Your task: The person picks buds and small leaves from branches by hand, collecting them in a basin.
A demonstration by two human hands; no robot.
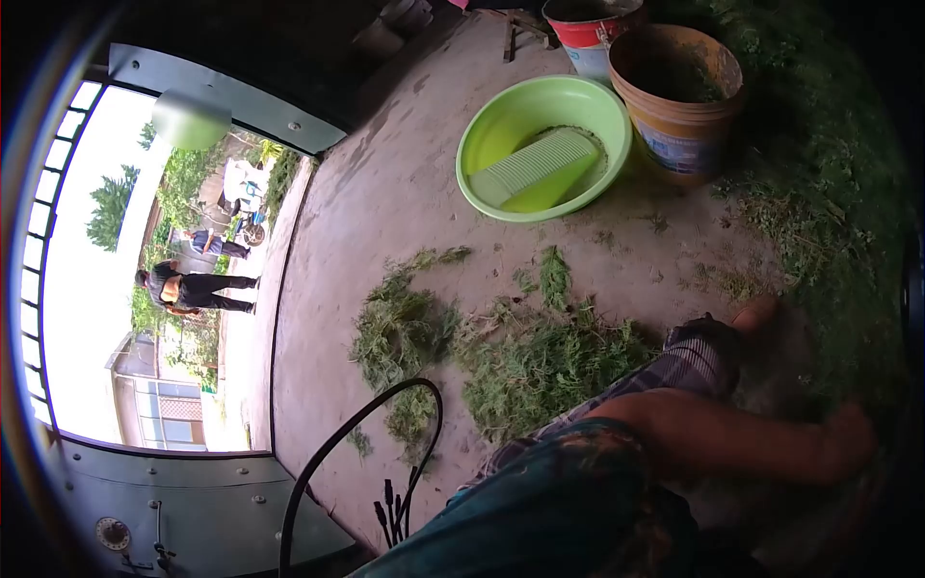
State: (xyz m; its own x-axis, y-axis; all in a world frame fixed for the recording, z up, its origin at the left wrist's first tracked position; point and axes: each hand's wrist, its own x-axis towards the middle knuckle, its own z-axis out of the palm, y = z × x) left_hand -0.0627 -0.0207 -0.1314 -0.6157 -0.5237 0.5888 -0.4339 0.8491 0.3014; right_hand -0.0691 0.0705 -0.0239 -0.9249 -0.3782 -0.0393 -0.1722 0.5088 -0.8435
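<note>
From the bottom edge, dark teal clothing (549, 491) with an orange patch reaches toward the right. A bare forearm (732, 448) comes out of it and ends in a curled hand (848, 443), dim against dark greenery at the right edge. Whose hand this is, and what its fingers hold, I cannot tell. Alongside runs plaid cloth (674, 371) with a gathered dark cuff, and bare skin (756, 316) shows beyond it, near the floor. Cut feathery green plants (540, 366) lie in a loose heap beside the plaid cloth, and a smaller clump (395, 332) lies left of them.
The view is turned sideways. A green basin (482, 106) holds a ribbed washboard (544, 164). Beside it stand an orange bucket (674, 144) and a red-and-white bucket (588, 34). A black hose (337, 429) loops up front. Two people (173, 289) stand outside the open doorway. Greenery (819, 193) lines the right.
</note>
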